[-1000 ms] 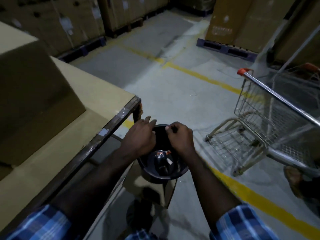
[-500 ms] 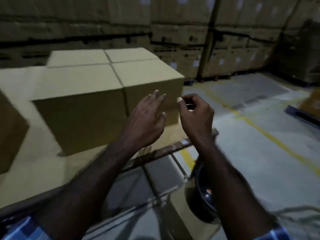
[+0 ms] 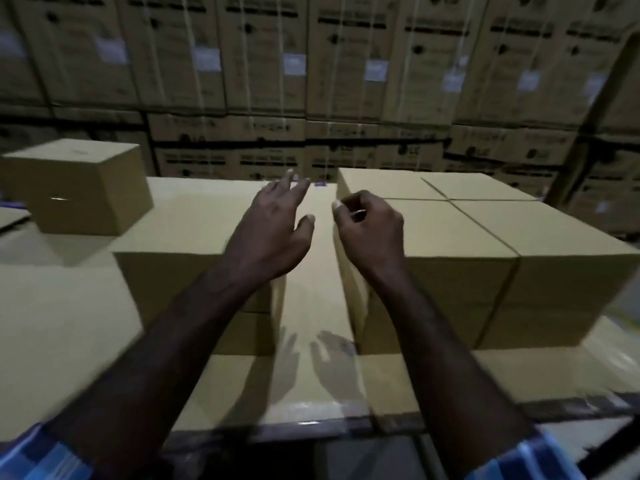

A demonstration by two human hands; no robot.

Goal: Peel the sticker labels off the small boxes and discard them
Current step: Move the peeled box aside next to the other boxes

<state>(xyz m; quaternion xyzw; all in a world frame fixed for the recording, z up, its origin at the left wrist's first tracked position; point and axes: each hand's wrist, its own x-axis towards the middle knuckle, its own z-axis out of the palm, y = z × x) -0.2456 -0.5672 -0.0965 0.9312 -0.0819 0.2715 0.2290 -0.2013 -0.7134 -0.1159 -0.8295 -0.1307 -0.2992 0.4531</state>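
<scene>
While both hands hover bare above the gap between boxes, the left hand (image 3: 268, 233) spreads loose and the right hand (image 3: 369, 226) curls on nothing. Right of that gap sits the box stack (image 3: 460, 237): probably light, stiff cardboard, with no sticker visible.

1. Left hand (image 3: 269, 233): raised, back toward the camera, fingers extended and slightly spread, thumb apart, holding nothing.
2. Right hand (image 3: 370, 230): raised beside the left, not touching it, fingers curled inward, thumb toward the fingertips.
3. Both bare forearms extend forward from blue checked sleeves (image 3: 41, 455).
</scene>
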